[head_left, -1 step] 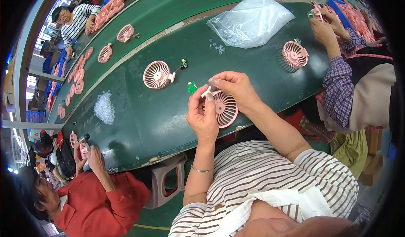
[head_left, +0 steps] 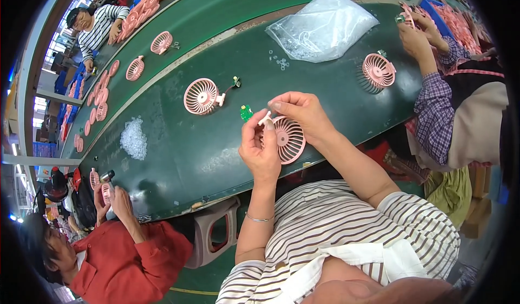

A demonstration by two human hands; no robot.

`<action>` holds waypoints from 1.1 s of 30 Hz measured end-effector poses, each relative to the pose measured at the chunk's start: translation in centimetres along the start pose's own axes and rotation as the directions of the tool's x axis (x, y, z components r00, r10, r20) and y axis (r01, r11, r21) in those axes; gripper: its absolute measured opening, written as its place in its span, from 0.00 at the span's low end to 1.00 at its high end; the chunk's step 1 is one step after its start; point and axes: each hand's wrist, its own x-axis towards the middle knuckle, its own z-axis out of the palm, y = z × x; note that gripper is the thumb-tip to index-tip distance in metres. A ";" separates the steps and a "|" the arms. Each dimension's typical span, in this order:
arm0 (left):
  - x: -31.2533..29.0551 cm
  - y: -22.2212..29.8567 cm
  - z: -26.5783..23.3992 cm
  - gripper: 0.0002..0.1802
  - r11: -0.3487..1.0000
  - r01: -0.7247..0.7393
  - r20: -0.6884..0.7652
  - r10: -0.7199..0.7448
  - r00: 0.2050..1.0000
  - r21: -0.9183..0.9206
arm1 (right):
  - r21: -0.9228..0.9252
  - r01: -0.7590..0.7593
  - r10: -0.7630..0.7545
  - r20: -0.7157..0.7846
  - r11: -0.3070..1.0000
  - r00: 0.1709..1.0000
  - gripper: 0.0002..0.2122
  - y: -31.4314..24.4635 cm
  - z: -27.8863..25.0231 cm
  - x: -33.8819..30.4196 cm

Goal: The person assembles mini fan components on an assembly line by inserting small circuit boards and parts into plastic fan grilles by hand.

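Observation:
My left hand [head_left: 261, 149] is closed around the white neck of a round pink fan housing [head_left: 290, 140], whose slatted face shows between my two hands. My right hand [head_left: 304, 114] has its thumb and forefinger pinched together at the top of that neck. Whatever small piece lies between those fingertips is too small to make out. Just beyond my left fingertips is a small green circuit board [head_left: 246, 112], close to the neck. Another pink fan housing [head_left: 202, 96] lies on the green table to the left, with a small board [head_left: 236, 81] wired to it.
A clear plastic bag [head_left: 325, 27] of small parts lies at the back, beside loose clear pieces [head_left: 281, 63]. More clear pieces [head_left: 134, 138] are heaped at left. One pink fan [head_left: 378, 70] stands at right. Co-workers sit on both sides; a conveyor [head_left: 216, 11] runs behind.
My hands and the fan housing hold their place. At the lower left, the co-worker in red has shifted the pink fan and the dark tool slightly.

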 end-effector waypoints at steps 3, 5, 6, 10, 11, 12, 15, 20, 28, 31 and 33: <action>0.4 -0.1 0.1 0.12 0.999 -0.025 -0.037 0.024 0.999 -0.031 | 0.042 -0.052 0.052 0.008 0.998 0.999 0.06 -0.2 0.0 0.2; 0.7 -0.3 0.1 0.11 0.999 -0.032 -0.060 0.029 0.998 -0.045 | 0.047 -0.066 0.065 0.014 0.997 0.998 0.07 -0.3 0.0 0.4; 0.9 -0.3 0.1 0.11 1.000 -0.015 -0.062 0.013 0.998 -0.018 | 0.060 -0.071 0.069 0.020 0.996 0.997 0.07 -0.4 0.0 0.5; 1.3 -0.7 0.1 0.12 0.999 0.014 -0.057 -0.012 0.998 0.034 | 0.081 -0.069 0.067 0.027 0.994 0.997 0.07 -0.3 -0.2 0.9; 1.3 -0.7 0.1 0.12 0.999 0.016 -0.057 -0.014 0.998 0.037 | 0.084 -0.072 0.070 0.027 0.994 0.997 0.07 -0.3 -0.3 1.0; 1.4 -0.7 0.2 0.12 0.999 0.023 -0.055 -0.021 0.998 0.042 | 0.085 -0.072 0.070 0.028 0.994 0.997 0.07 -0.3 -0.3 1.1; 1.6 -0.9 0.4 0.11 0.998 0.033 -0.060 -0.029 0.998 0.061 | 0.085 -0.072 0.069 0.034 0.994 0.997 0.07 -0.3 -0.5 1.3; 1.7 -1.1 0.6 0.11 0.994 0.066 -0.065 -0.060 0.996 0.085 | 0.088 -0.069 0.066 0.037 0.994 0.997 0.07 -0.2 -1.0 1.5; 2.4 -1.8 1.7 0.10 0.984 0.062 -0.081 -0.049 0.996 0.167 | -0.360 0.164 -0.198 -0.060 0.918 0.978 0.07 0.1 -1.2 1.8; 2.5 -1.7 2.0 0.10 0.976 0.063 -0.091 -0.045 0.995 0.208 | -0.376 0.279 -0.321 -0.052 0.884 0.946 0.06 0.8 -1.2 1.9; 2.5 -2.0 1.7 0.10 0.979 0.051 -0.097 -0.032 0.995 0.200 | -0.383 0.309 -0.354 -0.050 0.870 0.934 0.06 0.6 -0.9 1.6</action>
